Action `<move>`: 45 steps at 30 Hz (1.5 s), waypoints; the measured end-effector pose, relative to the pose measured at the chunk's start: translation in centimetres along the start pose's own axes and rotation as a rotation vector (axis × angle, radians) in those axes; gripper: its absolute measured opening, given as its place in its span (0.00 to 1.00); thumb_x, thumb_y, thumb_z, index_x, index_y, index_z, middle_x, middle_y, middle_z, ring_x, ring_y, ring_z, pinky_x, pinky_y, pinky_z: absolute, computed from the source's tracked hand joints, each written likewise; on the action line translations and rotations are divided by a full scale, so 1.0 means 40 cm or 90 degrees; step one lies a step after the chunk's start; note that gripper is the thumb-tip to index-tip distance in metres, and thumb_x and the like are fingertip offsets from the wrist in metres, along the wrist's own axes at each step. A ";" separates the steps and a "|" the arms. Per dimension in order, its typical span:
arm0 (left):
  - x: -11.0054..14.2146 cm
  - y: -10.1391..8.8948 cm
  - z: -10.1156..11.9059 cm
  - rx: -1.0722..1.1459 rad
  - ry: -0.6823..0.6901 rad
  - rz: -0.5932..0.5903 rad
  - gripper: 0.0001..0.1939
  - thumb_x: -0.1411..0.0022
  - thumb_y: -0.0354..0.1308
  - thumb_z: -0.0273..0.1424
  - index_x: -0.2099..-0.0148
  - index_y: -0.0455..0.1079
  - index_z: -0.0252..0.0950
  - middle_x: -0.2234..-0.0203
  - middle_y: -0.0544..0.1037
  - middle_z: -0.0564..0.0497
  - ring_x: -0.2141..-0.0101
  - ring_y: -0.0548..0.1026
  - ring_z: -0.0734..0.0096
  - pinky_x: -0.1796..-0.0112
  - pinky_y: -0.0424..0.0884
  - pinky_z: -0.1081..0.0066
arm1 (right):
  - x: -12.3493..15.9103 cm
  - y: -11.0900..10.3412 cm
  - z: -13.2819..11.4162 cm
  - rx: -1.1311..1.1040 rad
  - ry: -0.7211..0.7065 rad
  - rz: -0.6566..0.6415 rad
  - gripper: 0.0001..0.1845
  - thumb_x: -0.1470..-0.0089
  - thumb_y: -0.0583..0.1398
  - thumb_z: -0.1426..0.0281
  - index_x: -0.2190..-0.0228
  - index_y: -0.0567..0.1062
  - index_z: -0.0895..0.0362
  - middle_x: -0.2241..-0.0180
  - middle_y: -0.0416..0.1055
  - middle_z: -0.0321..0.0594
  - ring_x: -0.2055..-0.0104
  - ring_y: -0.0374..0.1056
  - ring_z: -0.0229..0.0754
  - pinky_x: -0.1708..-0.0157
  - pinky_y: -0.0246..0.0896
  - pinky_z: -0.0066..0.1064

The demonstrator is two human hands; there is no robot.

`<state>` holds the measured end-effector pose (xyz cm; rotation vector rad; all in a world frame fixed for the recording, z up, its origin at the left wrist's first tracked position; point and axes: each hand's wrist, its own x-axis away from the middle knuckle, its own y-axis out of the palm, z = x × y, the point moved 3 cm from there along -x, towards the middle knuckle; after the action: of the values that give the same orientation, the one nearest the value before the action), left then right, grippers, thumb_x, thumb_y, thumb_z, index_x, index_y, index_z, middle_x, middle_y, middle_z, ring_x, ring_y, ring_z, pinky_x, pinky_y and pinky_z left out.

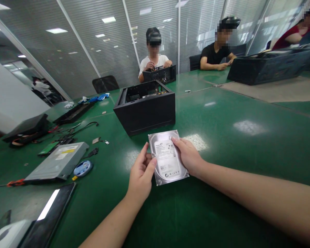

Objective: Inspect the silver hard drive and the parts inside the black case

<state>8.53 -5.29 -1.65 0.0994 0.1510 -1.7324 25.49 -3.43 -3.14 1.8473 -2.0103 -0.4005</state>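
Note:
A silver hard drive (167,158) with a white label is held up above the green table, its label side facing me. My right hand (188,155) grips its right edge, with the thumb on the top face. On the opposite edge, my left hand (143,170) has its thumb against the drive, and its other fingers are partly hidden behind. Just beyond the drive stands a black computer case (150,112) with its upper side open and parts showing inside.
To the left lie an optical drive (60,160), a blue round object (83,168), an orange-handled screwdriver (15,183), cables and a dark flat screen-like device (50,217). Across the green table (235,165), people sit near other computer cases (268,65).

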 end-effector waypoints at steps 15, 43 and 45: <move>-0.026 -0.014 -0.033 0.092 -0.050 0.105 0.17 0.38 0.58 0.38 0.50 0.71 0.36 0.55 0.79 0.46 0.54 0.76 0.60 0.51 0.71 0.61 | -0.016 0.008 0.029 -0.089 0.011 -0.178 0.23 0.43 0.57 0.58 0.49 0.71 0.55 0.56 0.77 0.43 0.54 0.74 0.48 0.54 0.68 0.42; -0.036 -0.022 -0.031 0.091 0.001 0.012 0.26 0.36 0.57 0.37 0.37 0.64 0.40 0.43 0.72 0.46 0.41 0.67 0.56 0.40 0.61 0.57 | -0.004 -0.020 -0.024 0.205 -0.229 -0.137 0.26 0.37 0.54 0.60 0.40 0.66 0.53 0.46 0.71 0.41 0.48 0.69 0.47 0.45 0.62 0.41; -0.038 -0.021 -0.029 0.110 0.016 -0.022 0.27 0.36 0.56 0.34 0.35 0.62 0.40 0.41 0.70 0.46 0.39 0.64 0.56 0.38 0.59 0.56 | -0.012 -0.025 -0.021 0.184 -0.220 -0.133 0.26 0.38 0.55 0.60 0.41 0.68 0.54 0.47 0.72 0.41 0.50 0.70 0.47 0.48 0.64 0.40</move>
<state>7.93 -3.48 -2.54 0.2462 0.0215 -1.7776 26.78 -3.02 -2.89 2.3127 -2.1980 -0.5437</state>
